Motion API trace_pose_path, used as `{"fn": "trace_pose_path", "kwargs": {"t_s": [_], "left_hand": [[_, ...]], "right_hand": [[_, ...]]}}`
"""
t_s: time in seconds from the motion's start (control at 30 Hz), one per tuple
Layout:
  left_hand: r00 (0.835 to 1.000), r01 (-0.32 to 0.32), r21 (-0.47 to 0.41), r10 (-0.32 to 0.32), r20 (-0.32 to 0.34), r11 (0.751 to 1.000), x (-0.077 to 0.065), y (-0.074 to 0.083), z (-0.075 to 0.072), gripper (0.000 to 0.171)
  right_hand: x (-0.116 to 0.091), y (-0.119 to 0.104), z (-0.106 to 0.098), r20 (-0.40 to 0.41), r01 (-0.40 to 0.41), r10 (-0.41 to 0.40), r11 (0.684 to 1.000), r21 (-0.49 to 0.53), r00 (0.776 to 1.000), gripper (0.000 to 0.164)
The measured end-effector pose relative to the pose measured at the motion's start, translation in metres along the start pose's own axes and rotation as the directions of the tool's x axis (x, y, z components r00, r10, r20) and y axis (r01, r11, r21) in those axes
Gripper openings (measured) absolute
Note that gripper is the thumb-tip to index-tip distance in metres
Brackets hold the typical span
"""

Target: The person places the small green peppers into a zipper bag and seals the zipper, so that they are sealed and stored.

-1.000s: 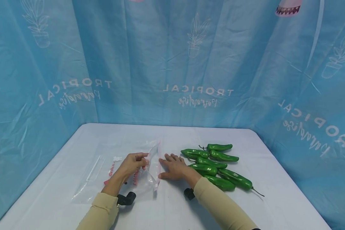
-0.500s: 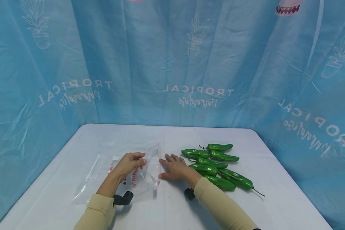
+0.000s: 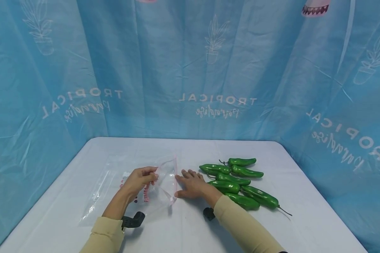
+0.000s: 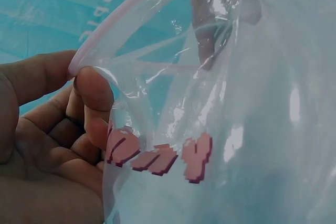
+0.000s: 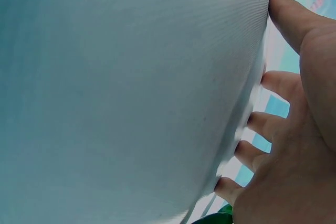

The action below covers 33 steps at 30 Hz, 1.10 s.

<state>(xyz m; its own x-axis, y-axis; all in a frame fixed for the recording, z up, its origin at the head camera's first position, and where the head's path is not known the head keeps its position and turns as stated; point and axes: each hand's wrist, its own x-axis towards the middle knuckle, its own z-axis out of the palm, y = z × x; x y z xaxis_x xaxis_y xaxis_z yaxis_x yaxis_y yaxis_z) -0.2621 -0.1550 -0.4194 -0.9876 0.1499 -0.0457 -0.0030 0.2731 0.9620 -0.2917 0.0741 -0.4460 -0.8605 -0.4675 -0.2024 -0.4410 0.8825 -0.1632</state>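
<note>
A clear plastic zip bag (image 3: pixel 168 175) with pink print and a pink-edged mouth lies flat on the white table, its mouth facing right. My left hand (image 3: pixel 141 181) pinches the upper layer at the mouth between thumb and forefinger and holds it lifted and folded back. Close up in the left wrist view, the pink edge strip (image 4: pixel 121 19) sits between those fingertips. My right hand (image 3: pixel 191 184) lies palm down with spread fingers, fingertips right at the bag's lower mouth edge. Several long green peppers (image 3: pixel 229 186) lie beside and beyond the right wrist.
The white table (image 3: pixel 183 232) has rounded far corners. Behind and around it hangs a blue curtain (image 3: pixel 158 70) with white lettering. A black camera mount (image 3: pixel 133 220) sits at the left wrist and another (image 3: pixel 208 213) at the right.
My left hand has drawn a little to the left, peeling the bag's upper layer back so the mouth gapes wider. The right hand and the peppers have stayed in place.
</note>
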Motion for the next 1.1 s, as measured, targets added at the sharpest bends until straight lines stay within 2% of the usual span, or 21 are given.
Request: {"fn": "trace_pose_path", "kwargs": {"t_s": [0.47, 0.87, 1.1], "left_hand": [[0.999, -0.022, -0.051, 0.02, -0.03, 0.998, -0.005, 0.001, -0.006, 0.04], [0.997, 0.01, -0.076, -0.016, -0.08, 0.997, -0.013, 0.006, -0.009, 0.042], [0.994, -0.002, -0.094, -0.008, -0.105, 0.996, -0.015, 0.005, -0.008, 0.04]], "right_hand": [[-0.001, -0.001, -0.002, -0.003, 0.002, -0.002, 1.0, 0.004, 1.0, 0.073], [-0.001, -0.001, -0.001, -0.007, 0.002, -0.002, 1.0, -0.002, 1.0, 0.072], [-0.001, -0.001, -0.001, -0.006, 0.005, -0.005, 1.0, -0.006, 1.0, 0.072]]}}
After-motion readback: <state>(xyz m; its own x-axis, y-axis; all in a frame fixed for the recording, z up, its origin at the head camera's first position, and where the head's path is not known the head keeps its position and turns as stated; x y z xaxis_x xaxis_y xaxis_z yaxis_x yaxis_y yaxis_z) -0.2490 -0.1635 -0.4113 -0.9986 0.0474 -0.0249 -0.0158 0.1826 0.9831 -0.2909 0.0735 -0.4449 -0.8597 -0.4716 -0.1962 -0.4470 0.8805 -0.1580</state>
